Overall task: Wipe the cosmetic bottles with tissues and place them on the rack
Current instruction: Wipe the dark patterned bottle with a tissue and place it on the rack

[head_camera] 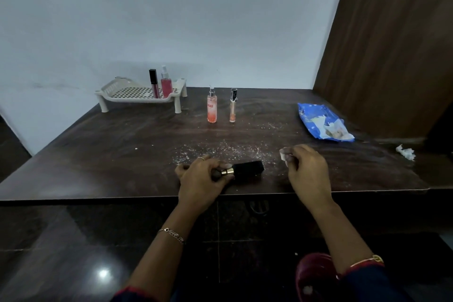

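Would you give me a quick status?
Left hand grips black gold-collared bottle. Right hand pinches white tissue wad. White crumbs scattered on dark table. White plastic rack holds two.

Dim, soft indoor light; a glare spot on the floor (103, 273); edges bow.

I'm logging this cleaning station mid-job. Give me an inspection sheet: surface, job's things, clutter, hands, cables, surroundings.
Surface: dark wooden table, strewn with white crumbs.
Job's things: white rack holds a lip gloss tube and a pink spray bottle; orange spray bottle and slim tube stand on the table; blue tissue packet at right.
Clutter: crumpled tissue near the right edge.
Hands: left hand grips a black bottle on its side; right hand pinches a tissue piece.
Cables: nothing seen.
Surroundings: white wall, brown panel, dark tiled floor.
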The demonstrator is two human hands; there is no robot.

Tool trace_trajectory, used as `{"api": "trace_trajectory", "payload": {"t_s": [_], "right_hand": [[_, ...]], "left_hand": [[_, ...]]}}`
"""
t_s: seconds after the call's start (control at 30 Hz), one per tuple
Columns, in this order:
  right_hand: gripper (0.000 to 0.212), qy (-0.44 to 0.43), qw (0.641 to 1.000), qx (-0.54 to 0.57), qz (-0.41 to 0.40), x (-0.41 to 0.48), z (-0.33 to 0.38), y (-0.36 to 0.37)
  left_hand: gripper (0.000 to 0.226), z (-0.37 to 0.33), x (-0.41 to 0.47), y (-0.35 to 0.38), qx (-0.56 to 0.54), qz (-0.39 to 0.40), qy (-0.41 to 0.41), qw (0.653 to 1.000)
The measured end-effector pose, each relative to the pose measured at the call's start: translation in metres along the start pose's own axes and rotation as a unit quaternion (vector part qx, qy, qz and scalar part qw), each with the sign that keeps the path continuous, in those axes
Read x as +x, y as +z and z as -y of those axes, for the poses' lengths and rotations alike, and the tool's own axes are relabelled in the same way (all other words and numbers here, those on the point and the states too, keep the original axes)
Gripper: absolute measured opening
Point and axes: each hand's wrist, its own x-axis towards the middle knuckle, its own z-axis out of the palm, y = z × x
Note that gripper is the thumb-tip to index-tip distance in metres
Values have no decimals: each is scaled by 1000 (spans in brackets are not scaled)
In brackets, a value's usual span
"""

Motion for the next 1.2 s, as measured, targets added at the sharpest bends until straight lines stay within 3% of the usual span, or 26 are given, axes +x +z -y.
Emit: {"api": "trace_trajectory", "payload": {"t_s": [0.2, 0.47, 0.6, 0.7, 0.93, 1.1, 1.2], "right_hand": [[25, -25, 996, 72, -55, -4, 18, 3], [24, -37, 989, 136, 34, -6, 51, 11], [18, -104, 980, 87, 145, -16, 64, 22], [18, -145, 973, -1, 179, -23, 66, 28], [22, -87, 983, -36, 155, -21, 46, 7], [19, -17, 983, -121, 136, -17, 48, 1], [18, -29, 981, -128, 143, -18, 67, 2]], "left_hand": [[15, 6, 0, -2, -5, 14, 29, 999], [22, 9, 1, -3, -23, 40, 28, 999], [23, 9, 3, -2, 10, 40, 29, 999], [18, 8, 4, -3, 17, 48, 26, 998], [16, 8, 2, -2, -23, 47, 17, 998], [12, 6, 1, -2, -40, 48, 13, 998], [12, 3, 1, -4, -41, 54, 13, 998]]}}
